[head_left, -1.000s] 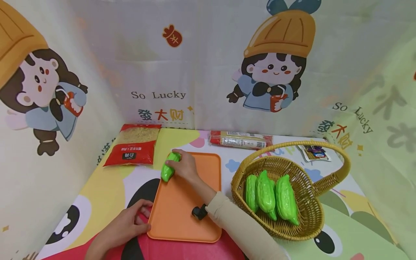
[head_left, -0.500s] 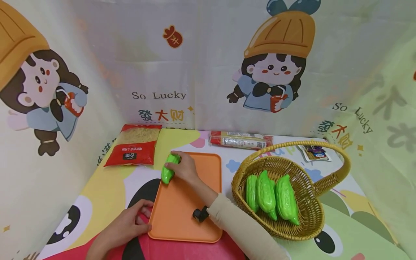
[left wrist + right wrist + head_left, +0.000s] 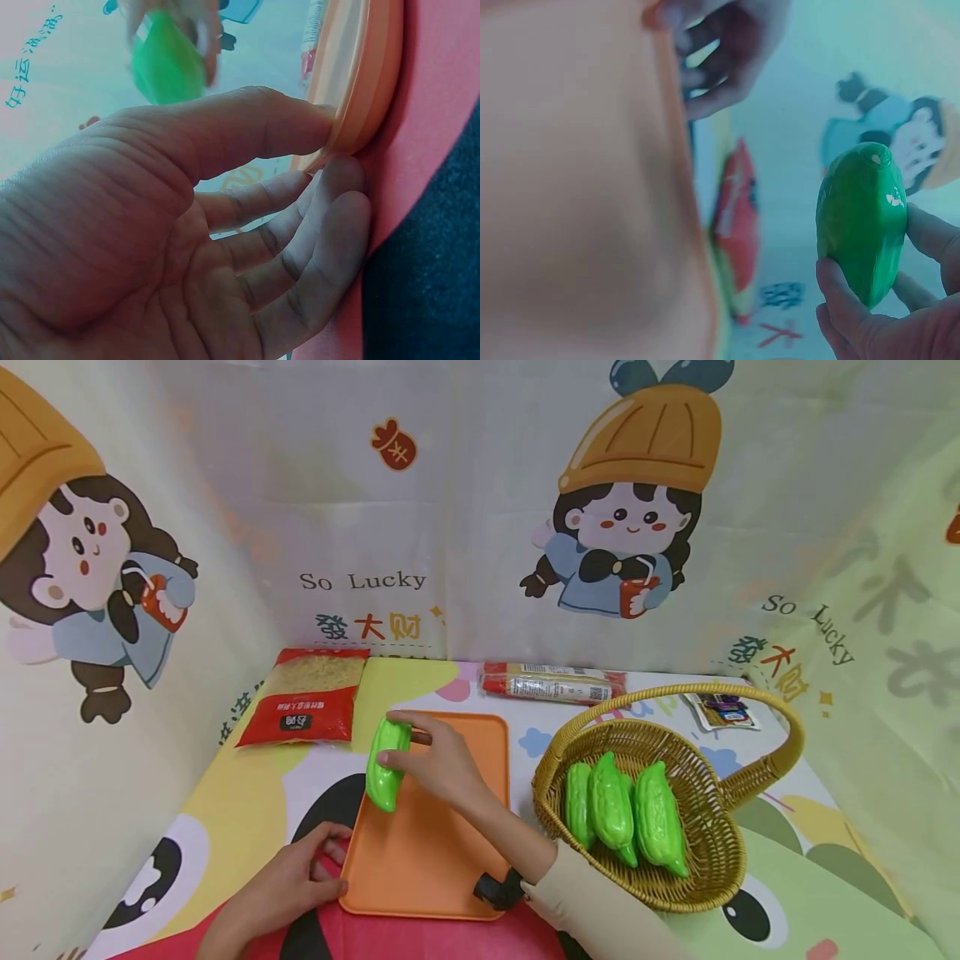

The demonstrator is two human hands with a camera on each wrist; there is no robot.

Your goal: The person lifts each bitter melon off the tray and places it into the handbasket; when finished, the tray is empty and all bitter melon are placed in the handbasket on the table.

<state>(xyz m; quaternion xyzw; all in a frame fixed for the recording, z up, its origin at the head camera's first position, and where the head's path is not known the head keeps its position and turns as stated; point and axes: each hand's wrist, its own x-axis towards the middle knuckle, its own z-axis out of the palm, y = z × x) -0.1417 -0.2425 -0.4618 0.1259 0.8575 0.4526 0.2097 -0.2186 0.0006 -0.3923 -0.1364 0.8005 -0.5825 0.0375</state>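
My right hand (image 3: 446,764) pinches a glossy bright green bitter melon (image 3: 386,781) between thumb and fingers, lifted over the left edge of an orange tray (image 3: 423,868). In the right wrist view the same bitter melon (image 3: 862,217) stands nearly upright, with no contact with the tray. At the tray's near left corner is my left hand (image 3: 288,877). The left wrist view shows its thumb (image 3: 292,127) on the rim and curled fingers against the outer side. More bitter melons (image 3: 613,810) lie in a wicker basket (image 3: 720,868) at right.
The basket's tall handle (image 3: 783,727) arches over its back right side. A red bag of pasta (image 3: 303,702) lies at back left. A red-and-clear long packet (image 3: 551,683) lies along the back wall, and small packets (image 3: 726,712) sit behind the basket.
My right hand has raised the bitter melon off the tray's upper left and drawn it slightly nearer. The left hand, tray and basket have stayed put.
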